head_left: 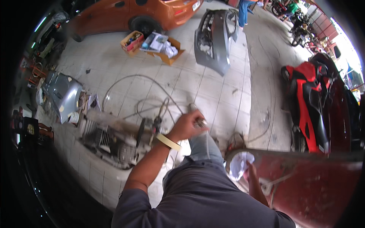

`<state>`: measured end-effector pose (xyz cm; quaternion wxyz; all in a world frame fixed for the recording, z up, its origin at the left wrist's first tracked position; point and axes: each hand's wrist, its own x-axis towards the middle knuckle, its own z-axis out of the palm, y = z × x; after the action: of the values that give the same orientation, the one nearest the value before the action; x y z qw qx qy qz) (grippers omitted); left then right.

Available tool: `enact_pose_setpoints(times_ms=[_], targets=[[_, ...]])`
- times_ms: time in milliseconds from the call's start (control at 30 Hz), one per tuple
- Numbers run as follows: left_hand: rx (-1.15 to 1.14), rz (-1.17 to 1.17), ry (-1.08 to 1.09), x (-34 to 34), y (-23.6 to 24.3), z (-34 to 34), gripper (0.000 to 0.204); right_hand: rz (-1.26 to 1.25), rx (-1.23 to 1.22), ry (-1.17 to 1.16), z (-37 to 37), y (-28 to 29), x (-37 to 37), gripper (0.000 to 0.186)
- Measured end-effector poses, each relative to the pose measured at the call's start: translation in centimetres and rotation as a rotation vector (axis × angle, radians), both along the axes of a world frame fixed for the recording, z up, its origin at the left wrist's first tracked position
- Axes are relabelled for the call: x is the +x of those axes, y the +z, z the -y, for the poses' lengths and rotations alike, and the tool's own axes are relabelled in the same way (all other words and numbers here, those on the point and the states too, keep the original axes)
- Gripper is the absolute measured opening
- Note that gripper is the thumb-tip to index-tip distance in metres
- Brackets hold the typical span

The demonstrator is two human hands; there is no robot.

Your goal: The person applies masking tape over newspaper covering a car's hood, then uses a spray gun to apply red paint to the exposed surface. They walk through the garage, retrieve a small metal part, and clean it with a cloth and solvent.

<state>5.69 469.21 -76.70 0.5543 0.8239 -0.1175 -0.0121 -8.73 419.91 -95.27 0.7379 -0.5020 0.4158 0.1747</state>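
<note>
My left hand (186,126) is closed around a small metal tool (200,122), mostly hidden by the fingers, so its kind does not show. A dark hose (149,78) loops over the floor and reaches this hand. Around my left wrist hangs a roll of cream masking tape (168,141). My right hand (249,171), lower and to the right, grips a crumpled white cloth or sheet (240,165). That white piece is over the near-left corner of a dark red car panel (304,186).
An air compressor (110,142) stands at my left, with a grey car panel (62,95) beyond. Ahead are a grey bumper (213,41), open cardboard boxes (167,53) and an orange car (129,17). A red-and-black motorcycle (306,102) stands right. Another person (245,11) is far ahead.
</note>
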Motion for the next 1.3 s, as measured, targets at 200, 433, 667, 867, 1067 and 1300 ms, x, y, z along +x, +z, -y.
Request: enact_pose_setpoints(times_ms=[200, 433, 667, 867, 1067, 1300], targets=[[0.012, -0.099, -0.235, 21.2, -4.0, -1.7, 0.045, -0.154, 0.001, 0.029, -6.5, -4.8, 23.2, 0.052], [0.034, -0.128, 0.385, 29.9, -0.5, -18.6, 0.044, 0.632, -0.343, 0.719, -28.0, 4.0, 71.4, 0.037], [-0.28, -0.09, 1.073, 28.2, -0.7, -32.1, 0.035, 0.482, -0.237, 1.164, -58.8, 10.7, 88.0, 0.049], [-0.362, -0.182, 1.286, 33.2, -3.6, -39.9, 0.035, 0.02, 0.501, 1.18, -75.8, 8.1, 80.9, 0.048], [-0.111, -0.192, 1.069, 44.4, -0.1, -54.2, 0.042, 0.025, -0.063, 1.168, -79.5, -5.0, 97.7, 0.032], [-0.038, -0.13, 1.014, 52.5, 2.3, -75.7, 0.044, -0.153, -0.275, 1.337, -72.8, -8.3, 104.3, 0.023]])
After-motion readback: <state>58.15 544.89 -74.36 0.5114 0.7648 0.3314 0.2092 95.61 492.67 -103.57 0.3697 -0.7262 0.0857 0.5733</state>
